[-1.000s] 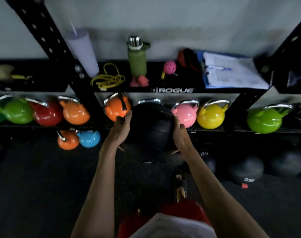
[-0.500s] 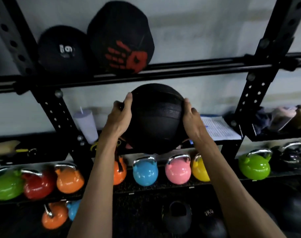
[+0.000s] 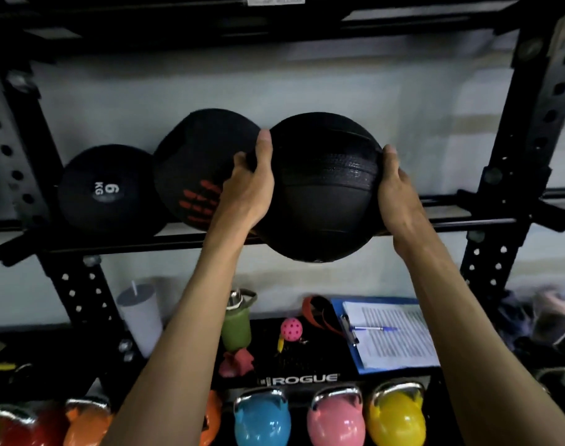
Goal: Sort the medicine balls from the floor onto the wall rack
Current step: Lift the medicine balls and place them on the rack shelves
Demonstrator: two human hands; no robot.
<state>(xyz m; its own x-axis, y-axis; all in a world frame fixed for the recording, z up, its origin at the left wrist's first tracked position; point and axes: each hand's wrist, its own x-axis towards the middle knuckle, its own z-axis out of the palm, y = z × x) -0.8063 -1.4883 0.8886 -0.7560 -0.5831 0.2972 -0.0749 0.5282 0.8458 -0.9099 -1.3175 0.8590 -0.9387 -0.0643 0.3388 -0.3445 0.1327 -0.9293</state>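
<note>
I hold a black ribbed medicine ball [image 3: 323, 194] between both hands at the height of the wall rack's rail [image 3: 487, 222]. My left hand [image 3: 247, 188] presses its left side, my right hand [image 3: 397, 194] its right side. The ball's lower half hangs below the rail. Just to its left on the rail sits a black ball with a red handprint [image 3: 194, 165], touching my left hand. Further left rests a smaller black ball marked 6 KG [image 3: 108, 191].
Black uprights with holes stand at left [image 3: 13, 149] and right [image 3: 529, 149]. The shelf below carries a white tumbler [image 3: 142, 313], green bottle [image 3: 237, 323], pink ball [image 3: 291, 329] and blue clipboard [image 3: 390, 336]. Coloured kettlebells [image 3: 335, 420] line the lowest row.
Both hands have lifted the black ball from near the floor up past the kettlebell shelf to the rail, beside the handprint ball. My view has tilted upward.
</note>
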